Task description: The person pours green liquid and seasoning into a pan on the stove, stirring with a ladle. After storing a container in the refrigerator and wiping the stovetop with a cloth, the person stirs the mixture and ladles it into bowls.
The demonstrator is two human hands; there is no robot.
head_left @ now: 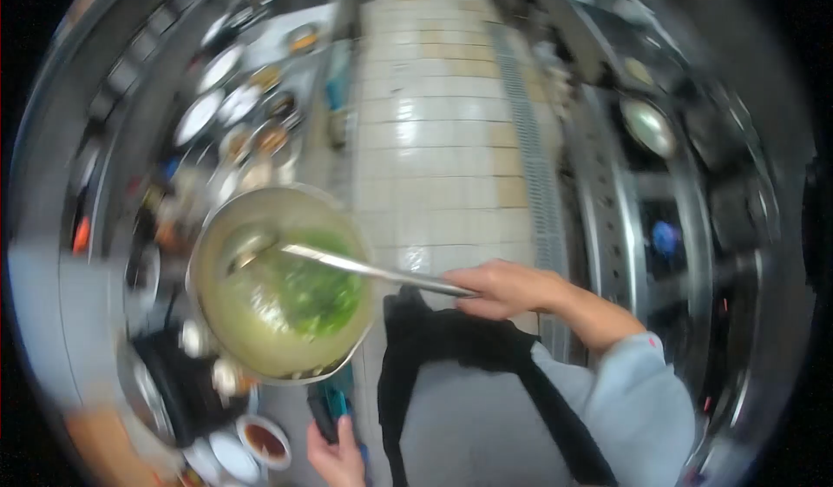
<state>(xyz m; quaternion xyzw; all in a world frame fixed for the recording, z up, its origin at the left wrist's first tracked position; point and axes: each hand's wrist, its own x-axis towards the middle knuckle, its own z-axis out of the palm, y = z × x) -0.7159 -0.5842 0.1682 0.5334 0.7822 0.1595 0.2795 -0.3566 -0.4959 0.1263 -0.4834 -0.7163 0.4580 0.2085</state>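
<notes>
My left hand is closed around the black handle of a round pan, held over the edge of the left counter. Pale yellowish liquid with chopped greens fills its bottom, the greens gathered on the right side. In my right hand is the long metal handle of a ladle. The ladle's bowl lies inside the pan at the upper left, by the liquid. The fingers of both hands are wrapped round their handles.
White plates and small bowls of food crowd the left counter. A bowl of dark red sauce stands at lower left. On the right runs a stove with a blue flame and another pan. A tiled floor with a drain grate lies between.
</notes>
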